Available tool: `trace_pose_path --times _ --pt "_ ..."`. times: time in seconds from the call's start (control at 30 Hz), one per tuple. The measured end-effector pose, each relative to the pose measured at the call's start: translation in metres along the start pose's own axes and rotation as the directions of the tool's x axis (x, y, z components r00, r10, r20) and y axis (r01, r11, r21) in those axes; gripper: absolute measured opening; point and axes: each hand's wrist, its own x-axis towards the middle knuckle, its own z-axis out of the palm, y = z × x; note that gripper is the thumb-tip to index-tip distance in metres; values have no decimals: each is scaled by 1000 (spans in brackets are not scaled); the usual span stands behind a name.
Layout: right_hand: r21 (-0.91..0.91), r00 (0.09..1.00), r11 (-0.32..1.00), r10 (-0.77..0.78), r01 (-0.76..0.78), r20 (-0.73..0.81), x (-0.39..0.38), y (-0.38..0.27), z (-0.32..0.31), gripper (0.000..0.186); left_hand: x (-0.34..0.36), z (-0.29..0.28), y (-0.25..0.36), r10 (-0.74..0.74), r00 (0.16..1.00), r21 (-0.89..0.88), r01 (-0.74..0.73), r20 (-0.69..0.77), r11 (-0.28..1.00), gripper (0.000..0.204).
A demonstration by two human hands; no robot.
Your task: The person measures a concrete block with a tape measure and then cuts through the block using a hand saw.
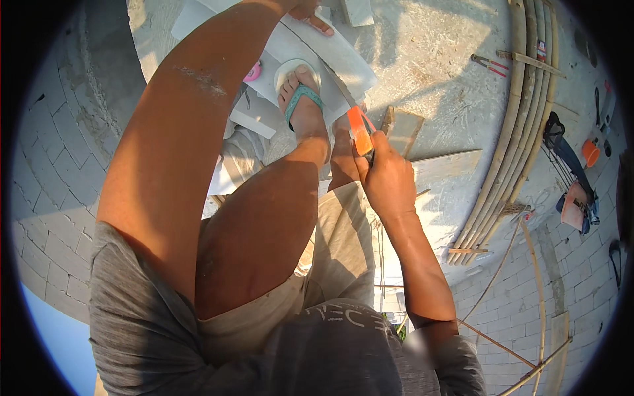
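My right hand (386, 175) is wrapped round the orange handle of a handsaw (360, 131). The saw's narrow dark blade (337, 82) runs up and to the left, along a dark line in a pale grey block (353, 59). At the top edge, my left hand (312, 16) rests on the block beside that line with its fingers stretched out; part of it is cut off by the frame. My foot in a teal-strapped flip-flop (304, 99) presses on the pale block, left of the blade. How deep the blade sits cannot be made out.
A small pink round object (253, 71) lies left of my foot. Rightward are a small wooden frame (403, 129), red-handled pincers (490, 64) and a long bundle of bamboo poles (512, 132). An orange cup (590, 153) and a bag (574, 204) stand beyond, near a block wall (515, 303).
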Motion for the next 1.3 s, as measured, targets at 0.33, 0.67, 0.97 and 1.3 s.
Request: trace_pose_path --times 0.33,0.67,0.97,1.3 --pt "12 999 999 -45 45 -12 -130 27 -51 22 29 20 -39 154 981 115 -167 115 979 85" --pt "-19 1000 1000 -2 1 -14 -55 3 -1 23 -8 50 -27 -22 997 -66 27 73 997 74" --pt "-120 977 988 -121 101 -175 29 4 35 27 -6 43 -8 39 998 -99 -35 44 995 73" --pt "-33 994 998 -50 47 -97 -118 58 -10 22 -9 42 -1 77 994 -34 -75 76 997 72"
